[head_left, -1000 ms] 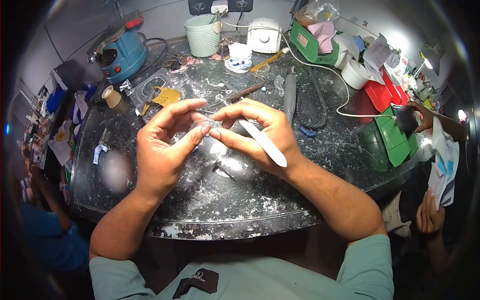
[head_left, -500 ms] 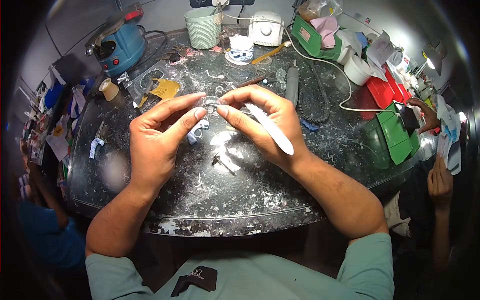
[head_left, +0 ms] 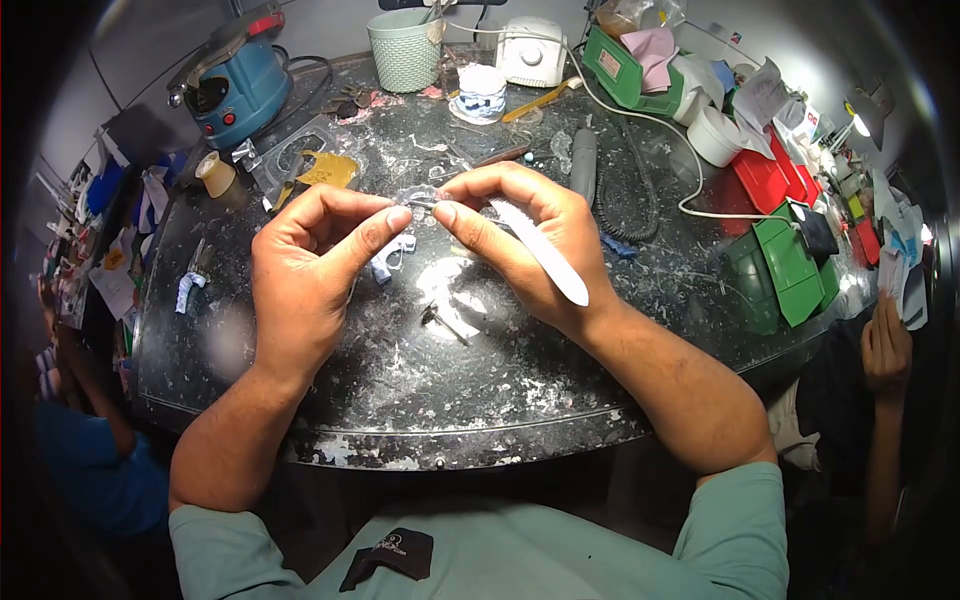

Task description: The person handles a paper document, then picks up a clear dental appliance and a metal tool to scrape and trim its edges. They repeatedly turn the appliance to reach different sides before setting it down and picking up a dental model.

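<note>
Between my hands is a clear plastic dental tray, scalloped along its edge. My left hand pinches its left side between thumb and fingertips. My right hand is closed round a white-handled tool, the handle slanting back over the palm. Its thumb and fingertips meet the tray's right side, and a dark thin part of the tool seems to lie at the tray. Below the hands, a small dark rotary bit with a metal shank lies on the table. A pale blue dental model piece lies just beyond my left thumb.
On the black, dust-speckled table stand a blue machine, a green basket and a white control box. A grey handpiece with coiled cord lies right. Green bins and another person's hand are far right.
My left hand and the tray have shifted slightly left, and more of the tray shows between the fingers. One of the other person's hands at the right has left the green bin.
</note>
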The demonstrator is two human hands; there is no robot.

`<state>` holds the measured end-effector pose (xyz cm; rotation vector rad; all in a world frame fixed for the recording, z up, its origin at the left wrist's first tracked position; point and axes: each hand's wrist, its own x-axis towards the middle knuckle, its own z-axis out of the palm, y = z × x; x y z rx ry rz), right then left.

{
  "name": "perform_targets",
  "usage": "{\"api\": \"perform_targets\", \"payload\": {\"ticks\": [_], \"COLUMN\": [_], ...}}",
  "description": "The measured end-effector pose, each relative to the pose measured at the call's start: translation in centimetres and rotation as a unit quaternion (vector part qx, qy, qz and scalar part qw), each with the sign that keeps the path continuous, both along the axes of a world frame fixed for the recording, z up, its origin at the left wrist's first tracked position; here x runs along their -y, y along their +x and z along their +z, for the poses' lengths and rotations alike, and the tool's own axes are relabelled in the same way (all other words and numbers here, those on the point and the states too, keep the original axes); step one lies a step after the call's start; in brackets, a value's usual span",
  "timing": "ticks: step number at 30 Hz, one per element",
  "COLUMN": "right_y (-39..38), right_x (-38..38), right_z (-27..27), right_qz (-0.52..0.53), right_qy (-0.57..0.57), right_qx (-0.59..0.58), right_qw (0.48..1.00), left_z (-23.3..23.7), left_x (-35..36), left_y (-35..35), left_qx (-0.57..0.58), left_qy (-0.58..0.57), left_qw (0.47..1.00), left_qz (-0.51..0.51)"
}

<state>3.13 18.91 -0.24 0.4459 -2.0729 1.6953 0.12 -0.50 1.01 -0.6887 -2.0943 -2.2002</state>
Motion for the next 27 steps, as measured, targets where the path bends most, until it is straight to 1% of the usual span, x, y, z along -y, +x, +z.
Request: {"api": "perform_targets", "payload": {"ticks": [9, 12, 15, 17, 18, 19, 20, 21, 22, 24, 25, 27], "right_y": [0.01, 0.05, -0.15, -0.33, -0.39, -0.37, -0.3, -0.28, -0.35, -0.52, -0.51, -0.41], "right_x": [-0.07, -0.05, -0.08, -0.14, -0.15, -0.23, -0.39, -0.48, -0.44, -0.29, -0.3, -0.38], "right_z": [0.11, 0.17, -0.08, -0.35, -0.41, -0.34, -0.22, -0.16, -0.19, -0.25, -0.24, -0.17], "right_qz": [-0.007, -0.003, -0.004, -0.002, 0.0, 0.0, -0.009, -0.018, -0.019, -0.044, -0.044, -0.04], "right_qy": [0.003, 0.002, -0.011, -0.02, -0.03, -0.03, -0.006, 0.019, 0.018, 0.017, 0.017, 0.053], "right_qx": [-0.014, -0.014, -0.015, -0.019, -0.022, -0.022, -0.032, -0.042, -0.042, -0.104, -0.104, -0.114], "right_qw": [1.0, 1.0, 1.0, 1.0, 0.999, 0.999, 0.999, 0.999, 0.999, 0.993, 0.993, 0.991], "left_z": [-0.38, -0.07, 0.04, 0.08, -0.07, -0.37, -0.54, -0.02, 0.02, 0.02, -0.08, -0.12], "left_x": [0.26, 0.34, 0.14, 0.22, 0.2, 0.14, 0.11, -0.27, -0.31, -0.3, 0.08, -0.1], "left_y": [-0.28, -0.14, -0.02, -0.1, -0.23, -0.43, -0.54, -0.13, -0.05, 0.03, -0.15, -0.03], "left_qx": [0.001, 0.011, -0.003, -0.015, -0.015, -0.018, -0.021, -0.035, -0.035, -0.036, -0.029, -0.014], "left_qy": [-0.025, -0.056, -0.049, -0.066, -0.066, -0.031, 0.004, -0.029, -0.029, -0.034, -0.04, -0.024], "left_qw": [1.0, 0.998, 0.999, 0.998, 0.998, 0.999, 1.0, 0.999, 0.999, 0.999, 0.998, 0.998], "left_qz": [-0.003, 0.003, 0.006, -0.007, -0.007, -0.007, -0.007, 0.013, 0.013, -0.018, -0.049, -0.055]}}
